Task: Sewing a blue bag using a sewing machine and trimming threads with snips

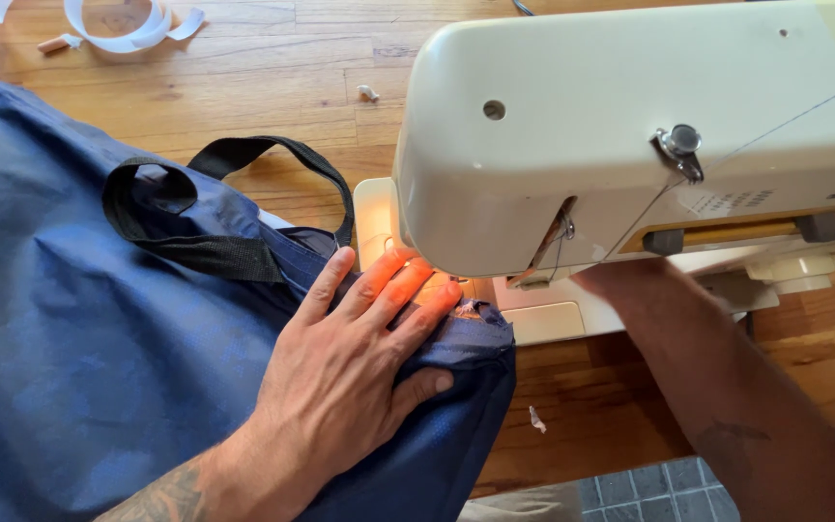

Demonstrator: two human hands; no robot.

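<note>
I'm at a sewing workbench, in what looks like a home or small sewing workshop rather than a factory. A cream domestic sewing machine (630,126) fills the view from twelve to three o'clock, standing on a varnished wooden plank tabletop (292,68) scattered with thread and fabric scraps (537,419), with a loose coil of white tape (123,27) at eleven o'clock. Blue fabric with black webbing handles (89,329) is spread from nine to six o'clock, and grey floor tiles (649,488) show past the table's edge at five o'clock.
</note>
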